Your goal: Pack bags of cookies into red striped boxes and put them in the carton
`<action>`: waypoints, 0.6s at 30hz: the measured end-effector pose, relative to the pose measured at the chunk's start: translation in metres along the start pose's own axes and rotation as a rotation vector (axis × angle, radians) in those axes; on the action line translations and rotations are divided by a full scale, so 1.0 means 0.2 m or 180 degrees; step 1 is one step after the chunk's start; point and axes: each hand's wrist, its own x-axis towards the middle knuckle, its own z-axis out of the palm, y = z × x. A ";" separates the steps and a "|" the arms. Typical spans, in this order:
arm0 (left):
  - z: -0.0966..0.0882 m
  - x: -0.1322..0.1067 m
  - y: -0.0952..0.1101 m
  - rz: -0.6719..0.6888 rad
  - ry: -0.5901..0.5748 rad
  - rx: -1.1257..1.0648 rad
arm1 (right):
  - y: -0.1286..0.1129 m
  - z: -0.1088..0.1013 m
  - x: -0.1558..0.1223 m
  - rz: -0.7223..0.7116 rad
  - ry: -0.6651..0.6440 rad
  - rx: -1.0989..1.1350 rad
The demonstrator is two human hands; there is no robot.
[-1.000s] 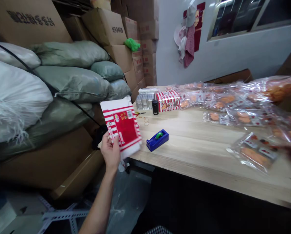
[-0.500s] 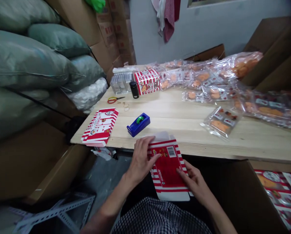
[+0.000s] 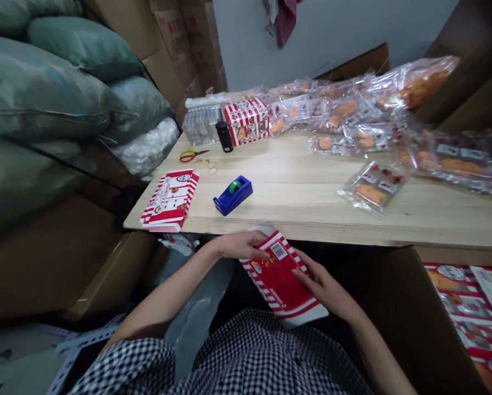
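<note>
A red-and-white striped carton [image 3: 282,277] with a barcode is held tilted over my lap, just below the table's front edge. My left hand [image 3: 246,245] grips its upper left end, where the flap is; the fingertips are partly hidden. Along the carton's right side lies my right hand [image 3: 318,281], thumb on the printed face and other fingers behind. A blue tape dispenser [image 3: 233,195] with a green roll stands on the table beyond my left hand. To its left is a stack of flat striped cartons [image 3: 169,200].
Across the wooden table [image 3: 279,184] lie scissors [image 3: 193,156], a black bottle [image 3: 224,137], an upright striped box [image 3: 246,120] and clear plastic trays [image 3: 202,125]. Several clear bags [image 3: 372,186] cover the right and back. An open cardboard box [image 3: 419,312] with striped packs stands at the lower right.
The carton has tilted further, its top leaning left, and its lower end has swung right. My left wrist has bent over the top end, with the forearm raised. The view has shifted slightly downward.
</note>
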 end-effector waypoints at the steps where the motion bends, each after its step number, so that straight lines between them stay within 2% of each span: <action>1: 0.00 0.02 -0.01 -0.0039 0.0106 0.0000 | -0.01 0.01 0.00 -0.0063 0.0117 -0.0041; 3: 0.00 0.05 -0.01 -0.0025 0.0344 0.0185 | -0.02 0.02 -0.02 -0.0040 0.0188 0.0037; 5: -0.01 0.07 0.00 0.0110 0.0438 0.0502 | -0.03 0.01 -0.02 0.0187 0.0100 0.0346; 10: -0.04 0.11 0.07 0.0424 0.0054 0.0984 | 0.03 -0.07 -0.01 0.0849 -0.0123 0.1273; 13: -0.04 0.14 0.10 0.0543 -0.0099 0.1108 | 0.08 -0.05 0.00 0.0989 -0.0080 0.1500; 15: -0.02 0.16 0.11 0.0727 0.0033 0.1309 | 0.10 0.00 0.00 0.1022 0.0078 0.1526; 18: 0.02 0.15 0.14 0.0931 0.0677 0.1667 | 0.09 0.06 0.01 0.0990 0.0346 0.1502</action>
